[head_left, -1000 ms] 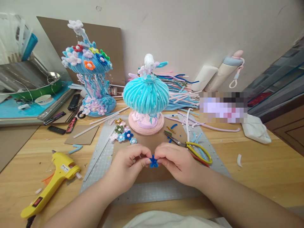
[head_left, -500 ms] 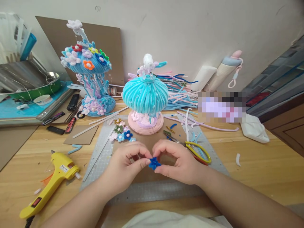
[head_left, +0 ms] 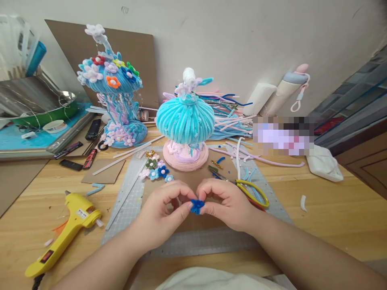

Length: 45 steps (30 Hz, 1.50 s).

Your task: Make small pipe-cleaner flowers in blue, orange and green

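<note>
A small dark blue pipe-cleaner flower [head_left: 197, 206] is pinched between the fingertips of both my hands, low over the grey cutting mat [head_left: 130, 205]. My left hand [head_left: 163, 211] grips it from the left and my right hand [head_left: 228, 201] from the right, fingers curled. Just beyond my hands lie several finished little flowers [head_left: 157, 171]. Behind them stands a turquoise pipe-cleaner mushroom on a pink base [head_left: 185, 125].
A yellow glue gun [head_left: 65, 231] lies at the left on the wooden table. Yellow-handled scissors [head_left: 246, 189] rest right of my hands. A flower-decorated blue mushroom [head_left: 113, 100] stands back left, and a heap of loose pipe cleaners [head_left: 229, 117] lies against the wall.
My fingers have shifted around the blue flower, opening slightly and closing again; the flower stays in nearly the same place. Nothing else has moved.
</note>
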Motion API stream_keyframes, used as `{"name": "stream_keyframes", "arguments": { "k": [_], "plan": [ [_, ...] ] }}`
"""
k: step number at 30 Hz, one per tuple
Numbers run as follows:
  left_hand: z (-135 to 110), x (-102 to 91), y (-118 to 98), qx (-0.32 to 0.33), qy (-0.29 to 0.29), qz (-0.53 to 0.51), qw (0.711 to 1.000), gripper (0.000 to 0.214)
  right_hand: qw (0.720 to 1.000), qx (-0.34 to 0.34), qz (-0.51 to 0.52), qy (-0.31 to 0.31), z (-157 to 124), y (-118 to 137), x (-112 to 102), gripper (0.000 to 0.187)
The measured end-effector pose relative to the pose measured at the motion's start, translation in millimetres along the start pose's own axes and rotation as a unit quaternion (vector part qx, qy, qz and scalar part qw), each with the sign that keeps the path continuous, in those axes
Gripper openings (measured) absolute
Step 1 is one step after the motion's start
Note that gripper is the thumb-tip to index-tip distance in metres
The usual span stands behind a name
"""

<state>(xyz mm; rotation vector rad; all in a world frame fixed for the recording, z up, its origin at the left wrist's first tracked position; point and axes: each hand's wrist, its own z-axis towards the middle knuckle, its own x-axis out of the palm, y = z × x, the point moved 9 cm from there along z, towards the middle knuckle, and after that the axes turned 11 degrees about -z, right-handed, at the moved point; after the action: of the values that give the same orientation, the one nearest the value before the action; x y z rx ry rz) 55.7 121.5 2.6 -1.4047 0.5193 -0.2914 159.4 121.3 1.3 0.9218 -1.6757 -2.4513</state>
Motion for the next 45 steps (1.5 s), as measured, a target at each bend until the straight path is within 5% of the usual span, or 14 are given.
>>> {"name": "stream_keyframes", "arguments": {
  "k": [5,9,13,23,31,36,45],
  "plan": [
    [-1.6,-7.1,5.4,-0.018,-0.047,-0.017,0.999,0.008,0.998,0.012,0.042,-0.045,-1.4,-2.0,-2.5,0.016],
    [-3.5,-14.8,2.6,0.016,-0.099,-0.013,0.995,0.004,0.988,-0.043,-0.053,-0.137,-8.0,12.2,-15.3,0.015],
    [-4.0,-10.8,-6.0,0.061,-0.097,0.029,0.993,0.002,0.977,-0.071,-0.154,-0.127,-10.3,22.4,-10.8,0.008],
    [-6.0,-7.1,-13.2,0.092,-0.082,0.099,0.987,0.006,0.970,-0.039,-0.187,-0.148,-9.1,21.0,-11.6,0.010],
    [-3.2,-5.0,9.6,-0.021,-0.076,-0.083,0.993,0.006,0.956,-0.138,-0.219,-0.138,-11.8,32.1,-12.1,0.018],
    [-1.3,11.7,36.9,-0.131,-0.047,-0.268,0.953,0.029,0.932,-0.147,-0.305,-0.133,-14.4,32.8,-7.3,0.012],
    [-3.2,6.1,40.5,-0.160,-0.061,-0.246,0.954,0.025,0.959,-0.131,-0.238,-0.077,-7.5,31.0,-6.9,0.015]
  ]
}}
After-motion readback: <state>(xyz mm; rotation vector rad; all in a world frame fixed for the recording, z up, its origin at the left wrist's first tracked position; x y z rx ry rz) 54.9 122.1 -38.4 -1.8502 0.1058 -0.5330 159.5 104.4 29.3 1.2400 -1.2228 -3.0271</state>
